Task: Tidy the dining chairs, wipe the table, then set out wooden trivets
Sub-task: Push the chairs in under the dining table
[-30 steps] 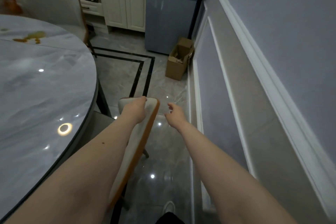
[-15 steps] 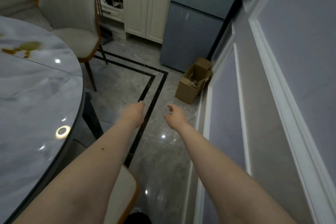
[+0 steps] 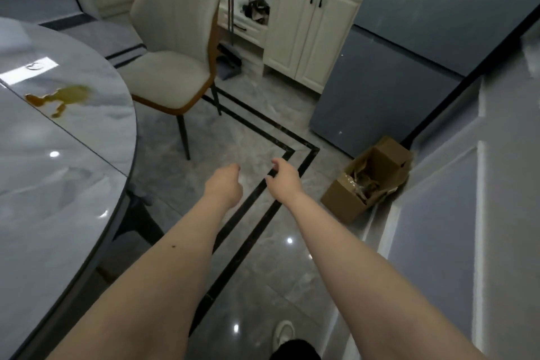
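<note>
A round grey marble table (image 3: 52, 161) fills the left side, with a yellow-brown spill (image 3: 62, 96) on its far part. A cream dining chair (image 3: 172, 47) with an orange-brown edge stands pulled away from the table's far right rim. Both my arms stretch forward over the floor. My left hand (image 3: 223, 184) and my right hand (image 3: 282, 177) hang in the air with loosely curled fingers, holding nothing, well short of the chair.
An open cardboard box (image 3: 368, 181) sits on the floor against the right wall. A grey fridge (image 3: 394, 73) and cream cabinets (image 3: 309, 17) stand behind it. The tiled floor (image 3: 257, 272) has black border lines. My shoe (image 3: 283, 330) shows at the bottom.
My left hand has let go of the near chair's backrest, and that chair has dropped out of view. My view has moved forward and up toward the far chair.
</note>
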The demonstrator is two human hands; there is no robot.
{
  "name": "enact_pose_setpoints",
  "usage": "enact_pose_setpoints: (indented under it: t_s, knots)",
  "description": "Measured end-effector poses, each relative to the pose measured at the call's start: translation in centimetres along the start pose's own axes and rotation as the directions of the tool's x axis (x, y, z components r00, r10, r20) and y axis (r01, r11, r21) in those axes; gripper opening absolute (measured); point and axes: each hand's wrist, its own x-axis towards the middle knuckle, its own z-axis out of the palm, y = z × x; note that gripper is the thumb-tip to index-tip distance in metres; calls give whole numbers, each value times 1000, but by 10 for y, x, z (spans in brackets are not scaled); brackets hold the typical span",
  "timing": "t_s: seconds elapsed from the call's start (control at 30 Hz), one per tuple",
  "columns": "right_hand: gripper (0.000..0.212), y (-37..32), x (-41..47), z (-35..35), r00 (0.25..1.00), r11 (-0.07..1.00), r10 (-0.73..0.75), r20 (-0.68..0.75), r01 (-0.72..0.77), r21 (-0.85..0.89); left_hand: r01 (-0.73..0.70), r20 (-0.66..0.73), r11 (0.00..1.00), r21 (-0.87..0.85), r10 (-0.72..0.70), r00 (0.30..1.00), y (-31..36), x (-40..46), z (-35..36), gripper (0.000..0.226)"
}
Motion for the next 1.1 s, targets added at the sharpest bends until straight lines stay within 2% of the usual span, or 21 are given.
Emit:
enact_pose_setpoints:
  t_s: [0.13, 0.3, 0.43, 0.63, 0.97, 1.1]
  knots:
    - [53, -4, 92, -61, 995, 996, -50, 88, 56, -71, 39, -52, 997, -73, -43, 998, 65, 80, -4, 47]
    - [50, -15, 193, -106, 987, 992, -59, 150, 75, -106, 74, -109, 996, -59, -80, 991, 102, 173, -23, 49]
    - [55, -33, 277, -116, 976, 986, -71, 206, 101, -137, 129, -144, 988, -81, -139, 980, 112, 252, -50, 48]
    - [56, -95, 430, -127, 969, 977, -96, 225, 135, -163, 175, -195, 980, -93, -190, 962, 115, 411, -108, 44]
    - [62, -175, 674, -184, 954, 942, -188, 235, 243, -233, 89, -132, 996, 32, -84, 988, 157, 657, -174, 48]
    - [61, -211, 784, -196, 929, 913, -254, 268, 321, -251, 141, -171, 990, 26, -134, 976, 154, 759, -208, 45]
